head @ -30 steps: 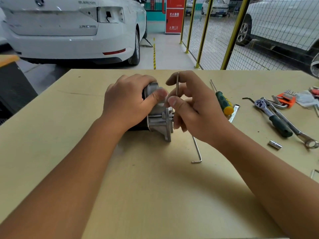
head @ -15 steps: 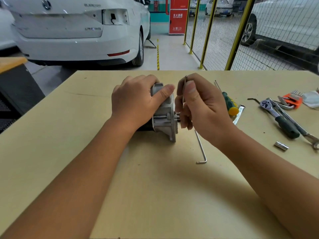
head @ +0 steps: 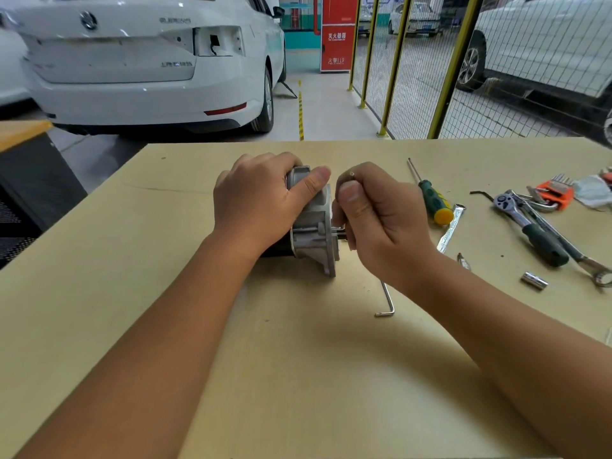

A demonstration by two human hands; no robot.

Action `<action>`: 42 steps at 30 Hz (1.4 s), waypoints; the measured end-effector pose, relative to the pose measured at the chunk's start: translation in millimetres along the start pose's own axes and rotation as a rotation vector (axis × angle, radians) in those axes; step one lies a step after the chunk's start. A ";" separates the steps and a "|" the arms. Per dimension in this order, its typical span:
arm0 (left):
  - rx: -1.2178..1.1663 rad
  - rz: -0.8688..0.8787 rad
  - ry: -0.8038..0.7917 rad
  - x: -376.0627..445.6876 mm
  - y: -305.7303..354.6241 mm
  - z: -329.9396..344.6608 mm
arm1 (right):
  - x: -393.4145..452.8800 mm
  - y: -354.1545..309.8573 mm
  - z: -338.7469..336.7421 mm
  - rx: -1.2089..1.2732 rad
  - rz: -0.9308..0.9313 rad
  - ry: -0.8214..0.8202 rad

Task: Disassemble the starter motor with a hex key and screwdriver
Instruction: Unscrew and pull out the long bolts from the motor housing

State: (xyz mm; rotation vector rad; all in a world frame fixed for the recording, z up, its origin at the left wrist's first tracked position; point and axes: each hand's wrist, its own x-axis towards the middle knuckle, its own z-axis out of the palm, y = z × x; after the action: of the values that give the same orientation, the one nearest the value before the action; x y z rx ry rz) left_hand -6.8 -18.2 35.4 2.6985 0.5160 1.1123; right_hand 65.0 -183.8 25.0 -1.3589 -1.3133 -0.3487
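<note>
The starter motor (head: pixel 314 233) lies on its side in the middle of the wooden table (head: pixel 298 376), silver flange facing right. My left hand (head: pixel 258 203) grips its body from above, thumb across the top of the housing. My right hand (head: pixel 381 220) holds a thin hex key (head: pixel 351 174) against the flange; only the key's upper tip shows above my thumb. A second hex key (head: pixel 388 301) lies on the table under my right wrist. The green and yellow screwdriver (head: pixel 432 200) lies to the right of my right hand.
At the right of the table lie a ratchet wrench (head: pixel 530 226), a combination spanner (head: pixel 596 270), a small socket (head: pixel 534 281), an orange hex key set (head: pixel 556 193) and a flat metal strip (head: pixel 448 230). A white car (head: pixel 149 67) and a yellow mesh fence (head: pixel 430 77) stand beyond the table.
My right hand has turned with the hex key at the flange, so less of the key shows above my thumb. My left hand keeps its grip on the motor.
</note>
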 end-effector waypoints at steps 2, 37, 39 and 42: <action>-0.010 -0.008 -0.009 0.4 -0.5 0.2 | -3.3 1.0 0.1 -0.006 -0.040 -0.002; -0.020 0.043 0.051 -1.2 -4.6 6.8 | 41.0 5.7 -10.1 0.050 0.243 -0.153; -0.023 0.045 0.049 -1.2 -5.1 7.0 | 39.4 5.4 -9.6 0.048 0.223 -0.165; -0.028 0.049 0.052 -1.6 -5.2 6.6 | 36.3 2.4 -9.8 0.003 0.176 -0.235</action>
State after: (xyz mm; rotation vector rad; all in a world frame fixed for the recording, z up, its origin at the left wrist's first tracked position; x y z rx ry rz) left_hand -4.5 -14.2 28.2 2.6784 0.4417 1.1959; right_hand 83.5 -173.9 56.4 -1.5352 -1.3709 -0.0677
